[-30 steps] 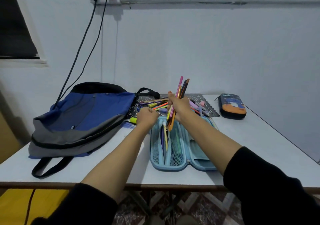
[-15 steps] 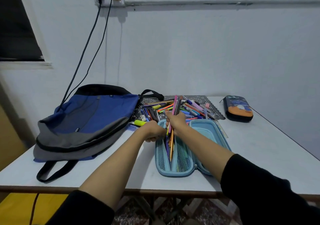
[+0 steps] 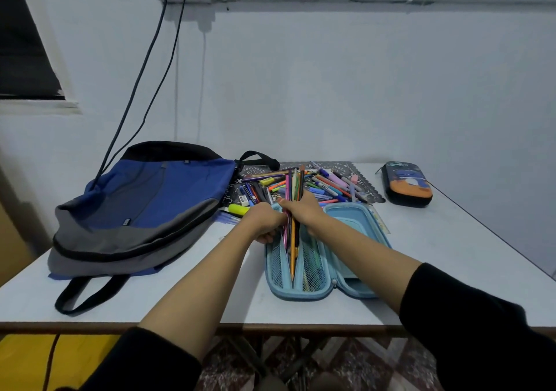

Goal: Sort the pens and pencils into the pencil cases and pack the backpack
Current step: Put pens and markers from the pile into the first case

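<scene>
Right hand (image 3: pixel 304 213) clamps tight on a bundle (image 3: pixel 291 249) of thin coloured pencils, tips down inside the left half of the case (image 3: pixel 361 225). The case is a light-blue hard shell, oval, lying open, with mesh pockets inside. Left hand (image 3: pixel 264 222) sits fist-like at the case's far left corner with fingers curled under; cannot tell if it grips the rim. Loose pens (image 3: pixel 328 187) are heaped behind the case on a dark lacy mat (image 3: pixel 349 168). Backpack (image 3: pixel 150 198), soft blue-grey fabric with black straps, lies flat at left. Second case (image 3: pixel 406 184), dark, rounded, orange print, zipped, sits far right on the smooth white table (image 3: pixel 451 255).
</scene>
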